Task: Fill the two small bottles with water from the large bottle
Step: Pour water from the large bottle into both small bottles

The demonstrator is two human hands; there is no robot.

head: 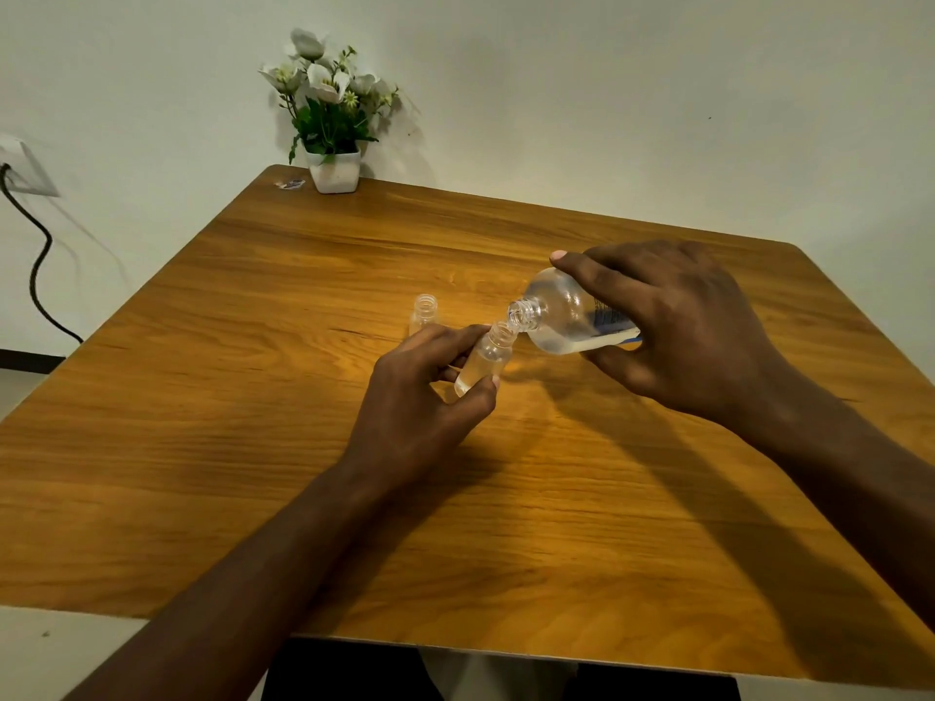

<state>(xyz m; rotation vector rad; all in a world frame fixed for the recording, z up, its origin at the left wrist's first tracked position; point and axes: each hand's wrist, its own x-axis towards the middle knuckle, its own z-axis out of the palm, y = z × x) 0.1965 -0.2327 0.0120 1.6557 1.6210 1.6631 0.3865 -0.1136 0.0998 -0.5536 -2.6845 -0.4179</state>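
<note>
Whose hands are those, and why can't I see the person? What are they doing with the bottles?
The camera sits on the person's head and looks down, so you only see their arms. The right hand tips a large bottle sideways, with water inside. The left hand holds a small bottle, tilted, its mouth right at the large bottle's mouth, ready to catch water. A second small bottle stands open on the wooden table, behind the left hand. A white pot of flowers sits at the far corner by the wall.
</note>
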